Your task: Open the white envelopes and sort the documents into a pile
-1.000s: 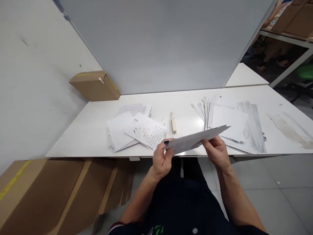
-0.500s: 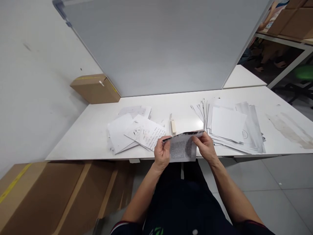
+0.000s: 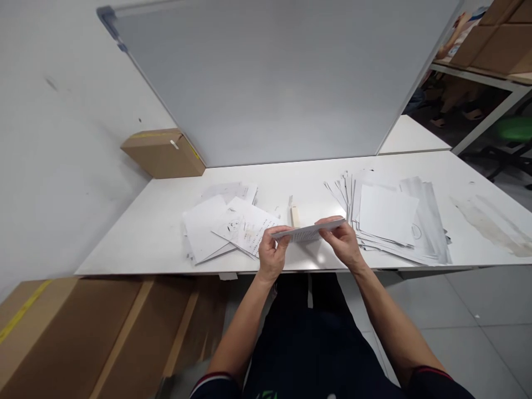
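A printed sheet of paper point(image 3: 305, 233), seen almost edge-on, is held up above the front of the white table. My left hand point(image 3: 272, 252) pinches its left end. Its right end is between the thumb and fingers of my right hand point(image 3: 341, 241). Behind the sheet lies a small cream-coloured stapler-like object point(image 3: 295, 215), its near end partly covered. Left of my hands is a loose pile of papers point(image 3: 208, 221), with a drawing and handwriting on the top sheets. To the right lies a larger stack of papers point(image 3: 388, 213), several with fanned edges.
A whiteboard point(image 3: 266, 83) stands along the table's point(image 3: 137, 238) back edge. A cardboard box point(image 3: 164, 155) leans at the back left. Large cartons point(image 3: 95, 327) stand below the left front edge. Another person's arm point(image 3: 451, 41) shows at the far upper right, near more boxes.
The sheet has been tilted from hanging down with its printed face showing to nearly flat, edge-on. Both hands have shifted slightly to the left and still grip its ends.
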A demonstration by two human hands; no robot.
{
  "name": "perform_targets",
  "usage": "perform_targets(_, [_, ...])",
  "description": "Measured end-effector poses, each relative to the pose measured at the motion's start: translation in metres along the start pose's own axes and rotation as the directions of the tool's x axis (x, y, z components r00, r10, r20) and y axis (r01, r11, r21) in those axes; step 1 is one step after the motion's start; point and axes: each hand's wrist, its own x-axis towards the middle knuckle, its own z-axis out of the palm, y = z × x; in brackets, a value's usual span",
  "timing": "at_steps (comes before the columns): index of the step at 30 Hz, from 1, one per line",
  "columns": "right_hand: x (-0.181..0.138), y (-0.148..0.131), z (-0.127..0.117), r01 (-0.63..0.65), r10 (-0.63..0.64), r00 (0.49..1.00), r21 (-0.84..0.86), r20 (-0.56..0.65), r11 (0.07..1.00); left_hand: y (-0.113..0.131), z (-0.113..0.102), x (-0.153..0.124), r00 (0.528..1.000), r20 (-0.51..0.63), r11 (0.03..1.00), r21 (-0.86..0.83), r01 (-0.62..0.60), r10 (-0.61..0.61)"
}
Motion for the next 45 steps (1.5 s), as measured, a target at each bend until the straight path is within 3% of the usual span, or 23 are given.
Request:
perform_targets(3, [-0.003,0.018,0.0,-0.066,0.066,0.998,0.001,-0.001,0.998,-0.01,-0.002,-0.005,0.998,-0.033,0.998,0.023,0.056,-0.056])
perform_targets(6, [-0.003,0.026,0.0,-0.118,0.121,0.989,-0.033,0.087,0.992,-0.008,0.0,-0.005,0.991,-0.081,0.994,-0.023,0.107,-0.108])
perform_targets(9, [0.002,0.014,-0.007,-0.112,0.14,0.973,-0.154,0.183,0.982,-0.002,0.0,-0.002,0.982,-0.12,0.989,-0.062,0.137,-0.144])
perform_targets(11, [0.007,-0.009,-0.017,-0.03,0.101,0.972,-0.314,0.213,0.949,0.001,-0.005,-0.001,0.979,-0.14,0.986,-0.095,0.137,-0.149])
perform_targets(13, [0.012,-0.042,-0.028,0.112,0.041,0.961,-0.519,0.274,0.847,0.002,-0.013,0.001,0.981,-0.14,0.986,-0.119,0.119,-0.135])
perform_targets(15, [0.015,-0.076,-0.036,0.28,0.027,0.921,-0.71,0.388,0.646,0.002,-0.024,0.0,0.989,-0.09,0.991,-0.07,0.111,-0.117])
perform_targets(18, [0.014,-0.109,-0.035,0.432,0.082,0.872,-0.838,0.483,0.333,0.0,-0.035,-0.006,0.979,0.106,0.973,0.171,0.153,-0.173])
perform_targets(20, [0.01,-0.112,-0.028,0.495,0.156,0.836,-0.845,0.527,0.201,-0.003,-0.037,-0.014,0.939,0.231,0.935,0.305,0.179,-0.255])
perform_targets(23, [0.003,-0.095,-0.015,0.545,0.247,0.791,-0.828,0.56,0.132,-0.012,-0.032,-0.026,0.883,0.338,0.917,0.341,0.208,-0.326])
perform_targets(27, [-0.001,-0.076,-0.009,0.531,0.291,0.793,-0.841,0.535,0.098,-0.028,-0.024,-0.034,0.863,0.361,0.894,0.402,0.197,-0.353])
perform_targets(32, [-0.004,-0.079,-0.011,0.541,0.255,0.799,-0.836,0.545,0.092,-0.035,-0.025,-0.033,0.917,0.309,0.886,0.455,0.09,-0.251])
perform_targets(37, [-0.003,-0.084,-0.012,0.518,0.327,0.786,-0.848,0.524,0.115,-0.032,-0.025,-0.033,0.913,0.276,0.886,0.436,0.159,-0.3])
perform_targets(39, [-0.001,-0.092,-0.018,0.48,0.306,0.804,-0.86,0.51,0.173,-0.027,-0.022,-0.03,0.916,0.213,0.909,0.326,0.26,-0.339])
perform_targets(42, [0.001,-0.096,-0.032,0.335,0.315,0.834,-0.87,0.453,0.361,-0.02,-0.015,-0.022,0.911,0.094,0.916,0.07,0.395,-0.401])
perform_targets(45, [0.0,-0.081,-0.045,0.134,0.378,0.836,-0.816,0.398,0.562,-0.02,-0.01,-0.017,0.912,0.035,0.911,-0.053,0.41,-0.409])
